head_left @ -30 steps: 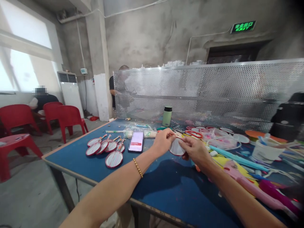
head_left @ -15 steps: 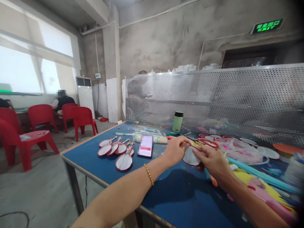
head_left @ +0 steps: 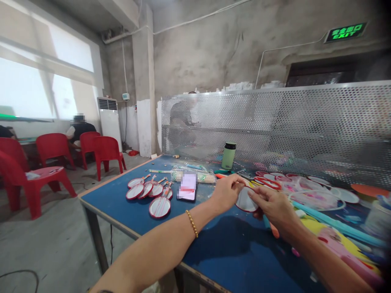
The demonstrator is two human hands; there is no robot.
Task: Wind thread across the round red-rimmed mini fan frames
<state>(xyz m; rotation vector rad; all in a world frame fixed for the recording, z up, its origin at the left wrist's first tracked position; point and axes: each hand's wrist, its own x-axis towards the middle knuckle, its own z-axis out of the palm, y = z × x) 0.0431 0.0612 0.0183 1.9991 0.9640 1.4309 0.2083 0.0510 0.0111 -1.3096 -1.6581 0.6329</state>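
A small round fan (head_left: 245,200) with a white face and a red rim is held upright above the blue table (head_left: 128,211), between both hands. My left hand (head_left: 225,192), with a bead bracelet on its wrist, pinches the fan's upper left edge. My right hand (head_left: 273,205) grips its right side with fingers curled round the rim. Several finished round fans (head_left: 150,193) with wooden handles lie in a fanned pile to the left. A phone (head_left: 187,187) rests beside them.
A green flask (head_left: 228,156) stands near a perforated metal screen (head_left: 290,126) across the table's back. Loose rims, white discs and colourful plastic parts (head_left: 320,207) clutter the right side. Red chairs (head_left: 104,152) and a seated person (head_left: 78,129) are at the left; another person stands behind the screen.
The view swung left between the earliest frame and half a second ago, then held still. Both hands keep the same grip on the small fan.
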